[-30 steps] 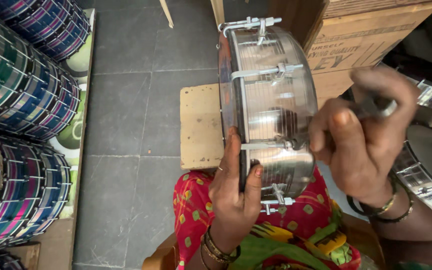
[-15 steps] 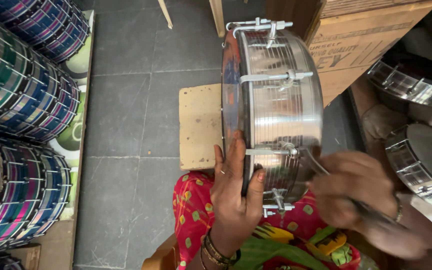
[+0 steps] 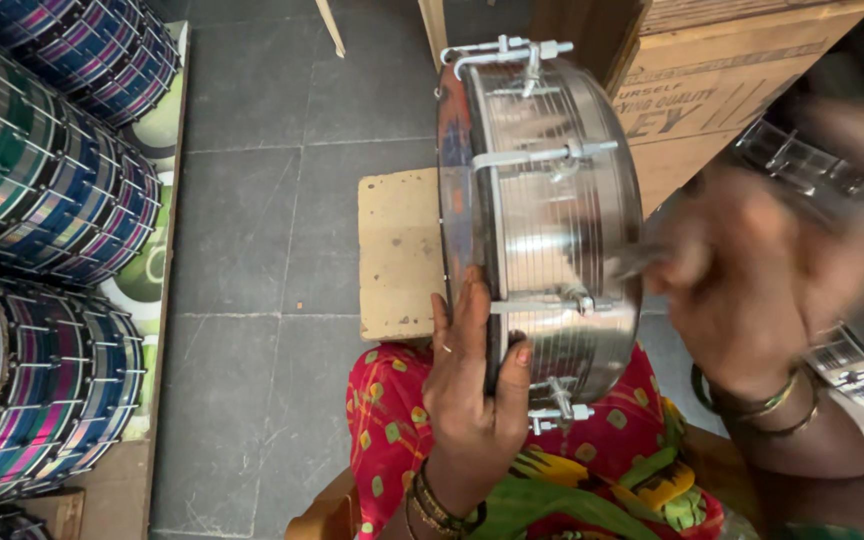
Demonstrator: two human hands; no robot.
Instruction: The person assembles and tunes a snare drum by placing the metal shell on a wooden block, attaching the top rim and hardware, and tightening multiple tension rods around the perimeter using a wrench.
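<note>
Lap contact supports the drum (image 3: 542, 220): its lower rim sits on the person's red patterned garment (image 3: 392, 440), with the shell standing on edge and the drumhead facing left. The left hand (image 3: 472, 390) clamps the near rim, with the thumb on the shell side and the remaining fingers pressed together flat against the head; the grip position matches that of one second ago.

The right hand (image 3: 752, 280) has changed. Half a second ago it was low, beside the bottom tension lug; it has now risen to mid-height at the right side of the shell. It is heavily motion-blurred, so whether the fingers are closed or spread cannot be told. A thin grey streak (image 3: 642, 262) projects from it toward the shell, probably a small tool, but its type is not legible. The blur indicates a fast stroke under way, and the rise suggests work moving from the bottom lug to the lug near the right edge of the shell.

Beyond the lap, a pale wooden board (image 3: 397, 250) lies on the grey tiled floor (image 3: 252, 200), its right edge hidden behind the drum. Along the left edge of the floor stand stacked multicoloured drums (image 3: 32, 200). At the far right are a cardboard box (image 3: 712, 90) and further metal drums (image 3: 852, 340), unchanged.
</note>
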